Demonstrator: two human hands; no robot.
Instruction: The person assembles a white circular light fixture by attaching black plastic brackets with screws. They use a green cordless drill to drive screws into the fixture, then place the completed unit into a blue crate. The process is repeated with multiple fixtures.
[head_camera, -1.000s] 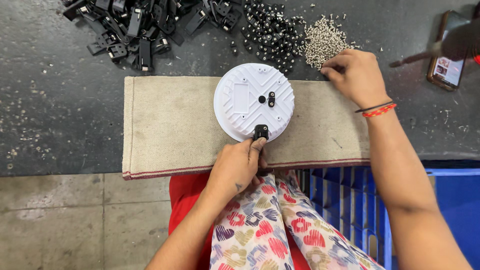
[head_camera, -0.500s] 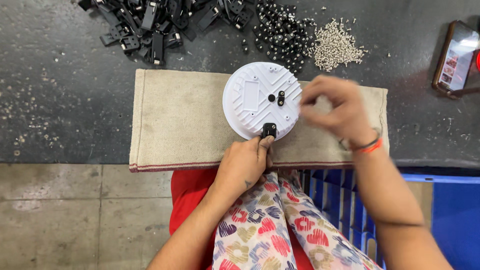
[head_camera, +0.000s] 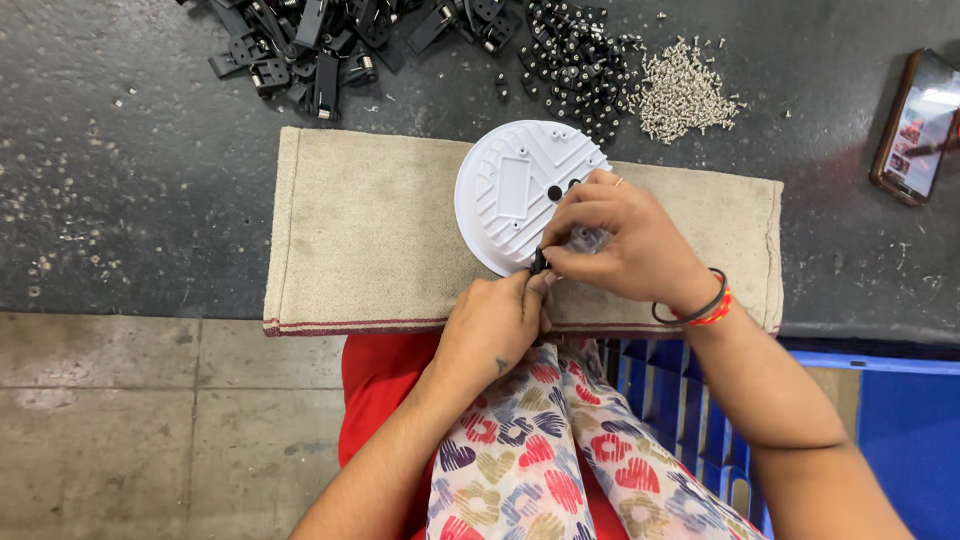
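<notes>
1. A dark grey work surface (head_camera: 120, 200), speckled with small light marks, was seen from above, with a paler concrete strip along its near edge.
2. A beige cloth mat (head_camera: 370, 240) with a red stripe at its near hem was laid flat on this surface.
3. The left hand (head_camera: 492, 325) was placed at the near edge of a white round plastic cover (head_camera: 510, 195), and its fingertips were closed on a small black clip (head_camera: 539, 262) at the rim of the cover.
4. The right hand (head_camera: 625, 240) was curled over the right part of the cover, with thumb and fingers pinched narrowly together just beside the clip; whether something small was held between them could not be told.
5. A ring was worn on a finger of the right hand, and black and red bands (head_camera: 700, 310) were worn on its wrist.
6. The cover was lying on the mat, ribbed side up, with its far edge reaching over the far border of the mat.
7. Behind the mat, a heap of black plastic brackets (head_camera: 310, 40), a heap of small black parts (head_camera: 570, 50) and a pile of silver screws (head_camera: 685, 95) were spread on the surface.
8. A phone (head_camera: 915, 125) with a lit screen was lying at the far right.
9. A blue crate (head_camera: 880, 430) was seen at the lower right, beside floral and red clothing (head_camera: 530, 460).
</notes>
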